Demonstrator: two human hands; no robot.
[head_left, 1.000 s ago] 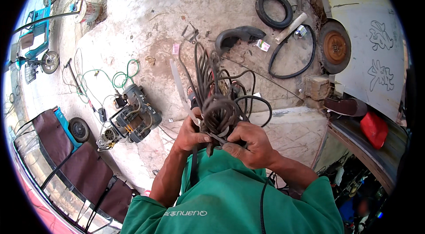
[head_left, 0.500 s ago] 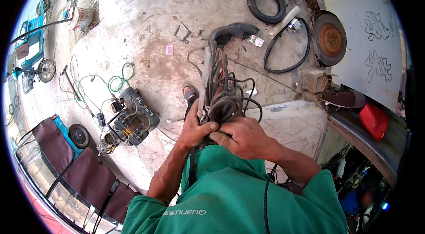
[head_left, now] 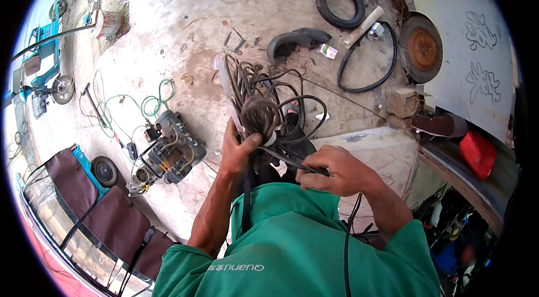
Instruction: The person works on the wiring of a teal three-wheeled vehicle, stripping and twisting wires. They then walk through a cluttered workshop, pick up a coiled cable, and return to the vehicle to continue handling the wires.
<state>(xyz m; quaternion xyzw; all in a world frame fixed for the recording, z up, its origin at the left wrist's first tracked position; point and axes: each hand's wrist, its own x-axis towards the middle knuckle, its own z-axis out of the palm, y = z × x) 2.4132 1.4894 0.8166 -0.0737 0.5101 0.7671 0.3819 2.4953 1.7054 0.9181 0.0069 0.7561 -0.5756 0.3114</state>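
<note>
A bundle of coiled dark cable (head_left: 261, 114) hangs in front of me, its loops spreading forward and to the right. Along its left side runs a long, flat pale grey bar (head_left: 227, 86). My left hand (head_left: 238, 145) is closed round the near end of the bundle and the bar, thumb on top. To the right, my right hand (head_left: 334, 170) grips a dark strand (head_left: 286, 158) that stretches from the bundle into its curled fingers. A small white piece (head_left: 270, 138) shows at the near side of the coil; I cannot tell what it is.
An air compressor (head_left: 171, 148) with a green hose (head_left: 160, 103) stands at left. Ahead lie a black tyre (head_left: 339, 5), a cut piece of tyre (head_left: 283, 47) and a black rubber loop (head_left: 368, 89). A rusty wheel (head_left: 421, 47) leans at right above a stone block (head_left: 401, 101).
My right hand has moved right, away from my left, drawing out a dark strand. The cable bundle has swung left and nearer, uncovering the cut tyre piece on the ground.
</note>
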